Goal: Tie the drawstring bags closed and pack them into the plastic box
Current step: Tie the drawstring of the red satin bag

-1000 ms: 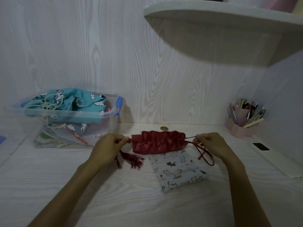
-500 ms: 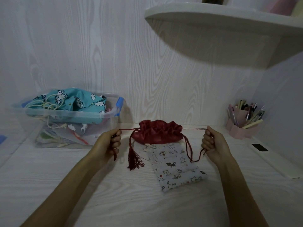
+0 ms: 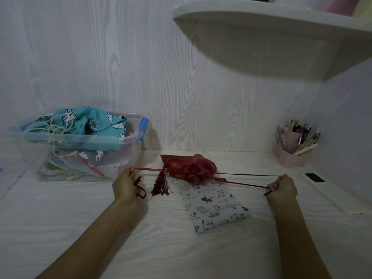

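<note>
Red bag: the dark red satin drawstring bag (image 3: 191, 168) sits at mid-frame on the pale wooden desk (image 3: 80, 208), its mouth puckered shut, its lower edge overlapping the top of the cat-print bag (image 3: 213, 206).
Cords: red drawstrings (image 3: 245, 179) run taut from the bag to both sides – a red tassel (image 3: 161, 184) hangs just left of it.
Left hand: the left hand (image 3: 125, 186), left of centre, is clenched round the left cord end.
Right hand: the right hand (image 3: 282, 187), at right of centre, grips the right cord ends in a fist.
Box: the clear plastic box (image 3: 80, 140) at mid-left holds a teal unicorn-print bag (image 3: 88, 122) and other cloth bags.
Edge items: a pink pen holder (image 3: 295, 144) at far right – a white shelf (image 3: 271, 23) at upper right.
</note>
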`<act>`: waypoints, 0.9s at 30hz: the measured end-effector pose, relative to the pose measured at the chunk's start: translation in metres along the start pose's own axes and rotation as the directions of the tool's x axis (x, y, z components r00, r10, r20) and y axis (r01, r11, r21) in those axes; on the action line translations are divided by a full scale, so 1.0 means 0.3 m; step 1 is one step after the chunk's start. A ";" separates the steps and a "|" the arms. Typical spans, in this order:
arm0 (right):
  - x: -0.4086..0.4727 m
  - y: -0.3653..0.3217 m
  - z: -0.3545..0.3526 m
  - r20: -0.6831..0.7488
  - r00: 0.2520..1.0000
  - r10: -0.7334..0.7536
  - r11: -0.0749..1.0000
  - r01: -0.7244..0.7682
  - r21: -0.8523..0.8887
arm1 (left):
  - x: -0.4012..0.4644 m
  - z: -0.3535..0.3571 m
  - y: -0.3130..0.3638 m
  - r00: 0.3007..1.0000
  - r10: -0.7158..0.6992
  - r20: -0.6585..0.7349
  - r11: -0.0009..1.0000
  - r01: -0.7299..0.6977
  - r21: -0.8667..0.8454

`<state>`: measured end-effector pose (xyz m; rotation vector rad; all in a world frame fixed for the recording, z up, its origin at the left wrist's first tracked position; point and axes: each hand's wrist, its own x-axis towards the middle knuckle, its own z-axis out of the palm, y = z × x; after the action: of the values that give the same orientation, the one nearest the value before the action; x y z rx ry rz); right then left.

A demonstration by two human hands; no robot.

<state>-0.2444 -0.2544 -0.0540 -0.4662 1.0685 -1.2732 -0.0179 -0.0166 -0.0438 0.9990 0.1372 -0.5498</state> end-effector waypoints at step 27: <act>-0.334 0.154 0.138 0.876 0.450 0.174 -0.398 0.846 -0.355 | -0.007 0.040 -0.058 0.491 0.064 0.869 -0.483 -0.747 0.457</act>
<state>-0.1778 -0.1595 -0.0329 -2.8513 0.9273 -0.2330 -0.0299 -0.0329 -0.0497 2.2800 -1.6210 0.2883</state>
